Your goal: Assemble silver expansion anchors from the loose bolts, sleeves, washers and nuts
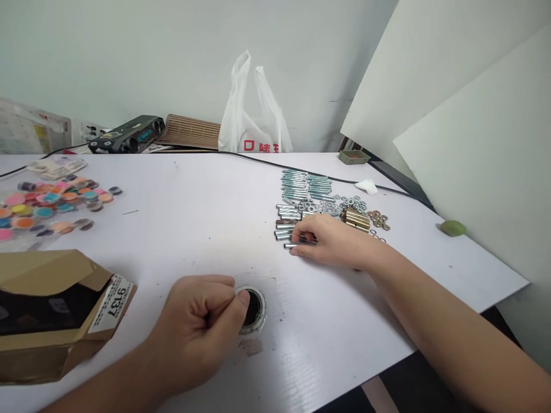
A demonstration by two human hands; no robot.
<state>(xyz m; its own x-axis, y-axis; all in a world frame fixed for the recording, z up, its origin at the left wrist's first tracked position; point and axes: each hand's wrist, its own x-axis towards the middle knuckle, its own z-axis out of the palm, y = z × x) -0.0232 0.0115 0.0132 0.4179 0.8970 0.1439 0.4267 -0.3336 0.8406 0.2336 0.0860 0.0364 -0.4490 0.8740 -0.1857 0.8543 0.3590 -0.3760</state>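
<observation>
With twelve o'clock toward the wall, we see a white table point(181, 201) spreading beneath both our hands. An opened cardboard box point(37, 364) sits at eight o'clock, and a white plastic bag point(253, 129) stands upright near twelve, beyond the far edge. A heap of coloured discs point(51, 206) lies between nine and ten.

Our left hand point(202, 327) is at six o'clock, its fingers curled and its thumb laid close against the forefinger; we cannot tell whether anything is pinched there. Our right hand point(331, 241) reaches in at three o'clock, thumb and forefinger slightly parted about a slim silver tube; we cannot tell whether they grip it.

A dark-centred metal ring point(263, 307) lies at about three o'clock from the left hand, partly covered by the thumb.

The slim silver tube point(287, 246) rests at the near side of the hardware, its long axis running nearly nine to three. Its open end points to nine; the other end is hidden under our hand.

More silver tubes point(287, 211) lie toward ten from that hand, roughly parallel. Brass sleeves point(356, 219) sit at its two o'clock, with brass-coloured washers point(379, 219) just beyond.
</observation>
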